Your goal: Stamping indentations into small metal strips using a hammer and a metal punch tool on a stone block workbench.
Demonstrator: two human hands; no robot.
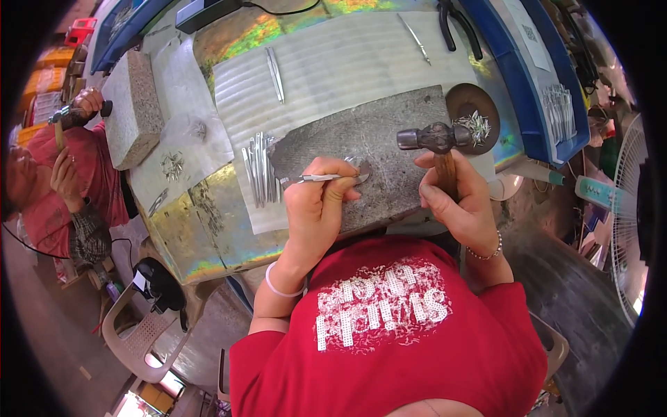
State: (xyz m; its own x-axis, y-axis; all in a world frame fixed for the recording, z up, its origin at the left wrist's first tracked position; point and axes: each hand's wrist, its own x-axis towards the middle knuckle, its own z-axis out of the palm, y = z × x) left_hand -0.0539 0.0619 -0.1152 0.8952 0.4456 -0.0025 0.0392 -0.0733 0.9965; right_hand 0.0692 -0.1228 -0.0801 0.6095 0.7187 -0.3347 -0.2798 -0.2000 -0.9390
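Observation:
My left hand [318,198] is closed on a slim silvery metal piece, tweezers-like [316,178], over the flat grey stone slab [396,115]. Its far end lies between my fingertips near a darker worn patch of the slab. My right hand [464,198] grips the wooden handle of a hammer [438,137], whose steel head is raised above the slab's right part. Beside the slab's left edge lies a bundle of similar slim metal pieces [260,170]. At its right end sits a round brown dish [462,97] holding many tiny metal bits [476,128].
Pliers with black handles [458,28] and two slim metal tools [276,75] lie on the white foam sheet [333,66]. Blue trays [538,104] line the right side, with a fan [629,208] beyond. At left, another person [62,181] holds a hammer near a granite block [132,111].

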